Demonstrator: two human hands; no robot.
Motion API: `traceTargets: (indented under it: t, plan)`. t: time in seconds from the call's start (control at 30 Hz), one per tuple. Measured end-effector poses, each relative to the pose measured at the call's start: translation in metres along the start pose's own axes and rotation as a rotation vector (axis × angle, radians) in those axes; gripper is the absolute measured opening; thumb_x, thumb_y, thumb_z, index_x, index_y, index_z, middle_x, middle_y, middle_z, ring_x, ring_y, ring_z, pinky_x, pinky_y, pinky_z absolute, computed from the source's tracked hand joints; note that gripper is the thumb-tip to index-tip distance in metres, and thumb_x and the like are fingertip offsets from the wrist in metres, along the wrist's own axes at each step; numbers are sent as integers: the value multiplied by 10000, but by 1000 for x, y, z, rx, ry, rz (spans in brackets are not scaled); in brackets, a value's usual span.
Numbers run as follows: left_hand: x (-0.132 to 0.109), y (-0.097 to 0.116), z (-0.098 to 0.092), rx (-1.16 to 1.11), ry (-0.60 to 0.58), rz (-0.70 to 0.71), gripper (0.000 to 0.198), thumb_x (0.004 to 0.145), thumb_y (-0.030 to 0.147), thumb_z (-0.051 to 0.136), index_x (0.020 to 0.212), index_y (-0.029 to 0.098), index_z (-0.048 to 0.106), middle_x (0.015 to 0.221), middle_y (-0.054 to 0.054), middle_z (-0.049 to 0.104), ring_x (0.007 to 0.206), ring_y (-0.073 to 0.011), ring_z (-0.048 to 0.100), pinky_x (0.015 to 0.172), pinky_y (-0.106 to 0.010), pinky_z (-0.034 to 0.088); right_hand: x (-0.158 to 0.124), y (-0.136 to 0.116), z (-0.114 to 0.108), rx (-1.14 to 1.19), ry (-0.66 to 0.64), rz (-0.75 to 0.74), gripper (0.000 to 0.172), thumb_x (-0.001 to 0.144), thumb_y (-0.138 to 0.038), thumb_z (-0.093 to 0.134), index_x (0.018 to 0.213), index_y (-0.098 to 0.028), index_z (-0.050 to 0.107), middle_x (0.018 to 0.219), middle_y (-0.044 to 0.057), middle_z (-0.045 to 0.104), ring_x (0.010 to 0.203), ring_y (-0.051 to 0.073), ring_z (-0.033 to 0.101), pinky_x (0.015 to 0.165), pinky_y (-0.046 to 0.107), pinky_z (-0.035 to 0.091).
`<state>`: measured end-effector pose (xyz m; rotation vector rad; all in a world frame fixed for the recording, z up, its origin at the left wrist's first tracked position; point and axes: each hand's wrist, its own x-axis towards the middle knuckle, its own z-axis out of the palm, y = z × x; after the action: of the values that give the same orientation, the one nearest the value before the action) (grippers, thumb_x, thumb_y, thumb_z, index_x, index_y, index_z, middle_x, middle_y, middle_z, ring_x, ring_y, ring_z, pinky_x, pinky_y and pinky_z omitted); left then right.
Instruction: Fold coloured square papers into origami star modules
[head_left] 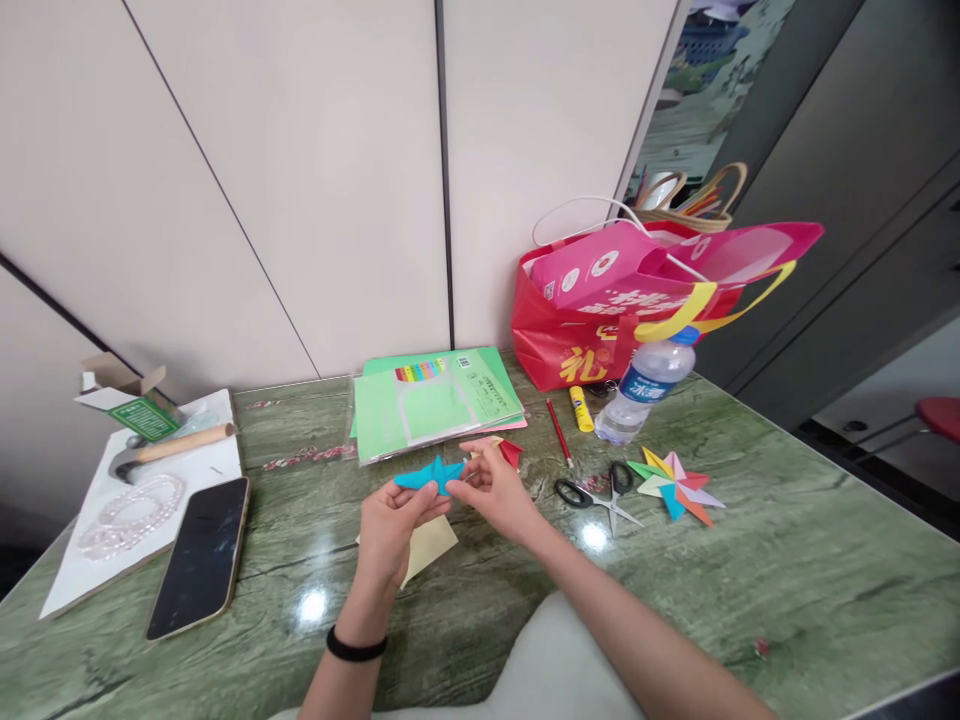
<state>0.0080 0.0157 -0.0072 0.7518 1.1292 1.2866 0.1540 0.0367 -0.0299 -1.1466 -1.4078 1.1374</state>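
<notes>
A folded blue paper piece (pixel 433 474) is held above the table between my two hands. My left hand (pixel 399 515) pinches its left and lower part, thumb on the front. At its right end, my right hand (pixel 491 487) grips it with thumb and fingers. Below them lies a pale yellow paper sheet (pixel 430 546), partly covered by my left hand. A red and cream folded paper piece (pixel 511 452) sits behind my right hand, partly hidden. Black-handled scissors (pixel 606 497) rest open to the right, beside a multicoloured folded paper star (pixel 679 484).
Packs of coloured paper (pixel 435 400) lie at the back. A red pencil (pixel 559 432), a yellow glue stick (pixel 580 409), a water bottle (pixel 646 388) and a red bag (pixel 555 335) stand or lie rightward. Leftward are a phone (pixel 201 558), a hammer (pixel 176 448) and a small box (pixel 135 400).
</notes>
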Motion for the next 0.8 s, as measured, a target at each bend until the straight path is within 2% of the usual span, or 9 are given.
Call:
traceTargets:
  t: [0.07, 0.23, 0.37, 0.53, 0.8]
  plan:
    - [-1, 1, 1, 28, -6, 17, 279, 506, 234, 805, 695, 98, 653, 590, -42, 709, 549, -176, 664, 620, -320, 569, 2, 1, 0, 86, -54, 23, 440, 645, -257, 677, 1035, -174, 491, 718, -18, 568, 639, 131, 574, 631, 287, 482]
    - [-2, 3, 3, 112, -58, 66, 243, 516, 210, 795, 700, 107, 674, 667, -56, 729, 621, -184, 669, 654, -311, 558, 1, -4, -1, 155, -76, 5, 299, 621, -221, 674, 893, -171, 561, 778, 10, 612, 669, 131, 576, 590, 249, 464]
    - [-1, 4, 3, 123, -43, 71, 234, 502, 216, 800, 676, 115, 680, 655, -55, 729, 600, -188, 667, 629, -308, 556, -1, -8, 0, 155, -98, -18, 187, 633, -248, 662, 785, -169, 586, 757, 8, 612, 652, 130, 565, 575, 244, 465]
    - [-2, 5, 4, 186, -81, 51, 220, 521, 230, 790, 681, 117, 690, 629, -47, 724, 548, -173, 656, 587, -286, 552, -2, -12, 0, 110, -97, -28, 199, 626, -290, 686, 757, -158, 616, 739, 11, 612, 683, 141, 553, 581, 242, 456]
    - [-4, 5, 4, 254, -120, 40, 206, 538, 251, 779, 659, 117, 680, 602, -54, 711, 535, -169, 646, 585, -287, 547, 0, -10, -2, 126, -105, 17, 215, 606, -325, 710, 623, -155, 579, 600, -22, 561, 567, 108, 507, 547, 232, 419]
